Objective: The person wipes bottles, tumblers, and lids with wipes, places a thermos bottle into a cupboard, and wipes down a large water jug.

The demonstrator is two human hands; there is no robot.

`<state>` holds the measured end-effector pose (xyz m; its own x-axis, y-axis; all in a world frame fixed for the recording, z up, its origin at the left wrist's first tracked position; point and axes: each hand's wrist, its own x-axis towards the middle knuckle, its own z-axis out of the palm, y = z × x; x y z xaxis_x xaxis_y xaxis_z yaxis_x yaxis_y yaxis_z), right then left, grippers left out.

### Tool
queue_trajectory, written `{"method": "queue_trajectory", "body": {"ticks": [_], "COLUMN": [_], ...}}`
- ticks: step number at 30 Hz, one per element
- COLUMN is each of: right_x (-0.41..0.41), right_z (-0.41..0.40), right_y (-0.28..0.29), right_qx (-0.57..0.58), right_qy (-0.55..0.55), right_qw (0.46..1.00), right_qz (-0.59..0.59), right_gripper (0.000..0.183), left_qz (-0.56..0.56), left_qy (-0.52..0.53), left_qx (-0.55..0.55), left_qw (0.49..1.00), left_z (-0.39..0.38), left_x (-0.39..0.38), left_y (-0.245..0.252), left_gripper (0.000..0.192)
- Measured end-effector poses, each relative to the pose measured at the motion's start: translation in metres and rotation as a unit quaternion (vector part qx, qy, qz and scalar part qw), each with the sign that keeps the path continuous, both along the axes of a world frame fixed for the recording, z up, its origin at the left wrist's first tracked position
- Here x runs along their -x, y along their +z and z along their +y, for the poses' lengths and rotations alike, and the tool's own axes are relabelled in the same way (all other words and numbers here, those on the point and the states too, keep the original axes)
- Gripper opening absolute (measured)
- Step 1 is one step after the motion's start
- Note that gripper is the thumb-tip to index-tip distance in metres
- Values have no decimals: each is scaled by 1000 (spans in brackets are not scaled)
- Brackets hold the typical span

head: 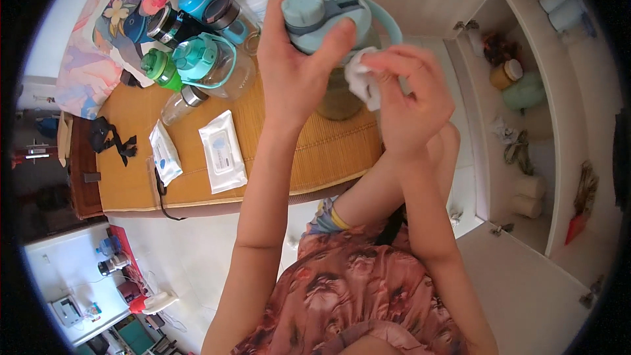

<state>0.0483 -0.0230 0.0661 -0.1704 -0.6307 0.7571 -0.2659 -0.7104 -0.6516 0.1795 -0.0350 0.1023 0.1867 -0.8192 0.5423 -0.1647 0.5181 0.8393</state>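
My left hand (296,69) grips the pale blue lid (340,12) of a large clear jug (340,93), thumb on its front and fingers behind. A round spout cap and a dark grey strap sit on the lid, and a curved handle (387,17) arches off its right side. Pinched between thumb and fingers of my right hand (414,93) is a crumpled white wipe (364,79), held against the jug just below the lid. Much of the jug's body is hidden behind the wipe and both hands.
Several bottles stand left of the jug, among them a clear one with a turquoise lid (197,56) and a green one (160,66). Two wipe packs (223,153) lie on the bamboo mat (276,158). At right, an open cabinet (527,158) holds assorted things.
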Motion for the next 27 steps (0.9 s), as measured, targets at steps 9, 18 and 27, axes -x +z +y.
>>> {"method": "queue_trajectory", "body": {"ticks": [9,18,27], "right_x": [-3,6,-7], "right_z": [3,-24,-8], "right_y": [13,-9,8], "right_qx": [-24,-119,-21], "right_qy": [-38,-11,0], "right_qw": [999,988,1000], "right_qz": [-13,-99,-11], "right_gripper": [18,25,25], "left_qz": [-38,-43,-35], "left_qy": [35,67,60], "left_qx": [34,-3,41], "left_qw": [998,997,997], "left_z": [-1,2,-4], "left_x": [-5,-4,-5], "left_y": [-7,-1,-7], "left_gripper": [36,27,26]}}
